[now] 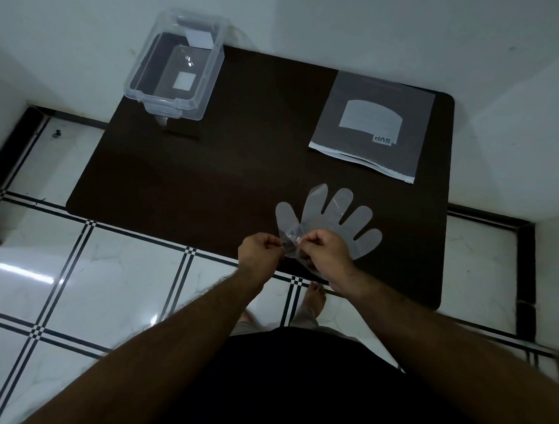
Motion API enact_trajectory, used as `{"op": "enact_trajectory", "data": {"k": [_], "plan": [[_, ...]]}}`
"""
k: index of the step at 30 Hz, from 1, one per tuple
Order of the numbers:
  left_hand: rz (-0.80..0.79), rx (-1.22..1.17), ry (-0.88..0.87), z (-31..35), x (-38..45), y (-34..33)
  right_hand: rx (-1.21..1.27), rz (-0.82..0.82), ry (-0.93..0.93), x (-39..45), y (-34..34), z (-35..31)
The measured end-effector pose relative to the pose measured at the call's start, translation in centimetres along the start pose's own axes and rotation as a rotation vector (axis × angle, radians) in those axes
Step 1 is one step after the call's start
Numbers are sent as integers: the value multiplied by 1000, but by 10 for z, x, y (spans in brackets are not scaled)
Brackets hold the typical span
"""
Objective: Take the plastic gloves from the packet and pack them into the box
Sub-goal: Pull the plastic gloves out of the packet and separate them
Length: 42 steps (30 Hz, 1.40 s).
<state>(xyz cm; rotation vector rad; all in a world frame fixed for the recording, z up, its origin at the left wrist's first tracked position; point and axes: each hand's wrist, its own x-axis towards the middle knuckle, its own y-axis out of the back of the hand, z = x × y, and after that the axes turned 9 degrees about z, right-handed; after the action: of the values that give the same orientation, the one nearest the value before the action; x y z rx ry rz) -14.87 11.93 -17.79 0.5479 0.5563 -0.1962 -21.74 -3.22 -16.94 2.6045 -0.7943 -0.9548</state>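
Both hands pinch the wrist end of the plastic glove point(332, 218) low in the frame: left hand point(260, 252) beside right hand point(326, 253). Maybe they are folding it. The box point(140, 80) waits upper left, nearer the left hand; the packet point(374, 126) lies upper right.

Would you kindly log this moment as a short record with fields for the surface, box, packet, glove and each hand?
surface: dark table
box: clear plastic box, lid off, far left of table; something clear lies inside, cannot tell what
packet: grey packet, flat, far right, open end facing the person
glove: plastic glove, fingers spread on table, cuff end lifted
left hand: pinching glove cuff
right hand: pinching glove cuff
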Motion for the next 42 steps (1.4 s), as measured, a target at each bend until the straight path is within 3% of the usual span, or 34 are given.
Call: {"op": "enact_trajectory", "data": {"k": [6,14,19,22,26,30,42], "plan": [[22,88,-49,-2,3,-1,91,67,-51,-1,10,3],[46,297,-253,-7,2,4,248,82,-148,-5,29,-7],[72,272,-340,-5,-4,3,305,93,-136,-5,42,-8],[130,353,-532,1,-8,3,318,97,-139,-4,46,-7],[-84,608,-893,12,-6,1,288,78,-148,-6,49,-7],[-284,728,-932,20,0,-6,272,71,-154,-7,50,-6],[-360,947,-1001,22,5,-9,353,159,-161,-5,83,-27]]}}
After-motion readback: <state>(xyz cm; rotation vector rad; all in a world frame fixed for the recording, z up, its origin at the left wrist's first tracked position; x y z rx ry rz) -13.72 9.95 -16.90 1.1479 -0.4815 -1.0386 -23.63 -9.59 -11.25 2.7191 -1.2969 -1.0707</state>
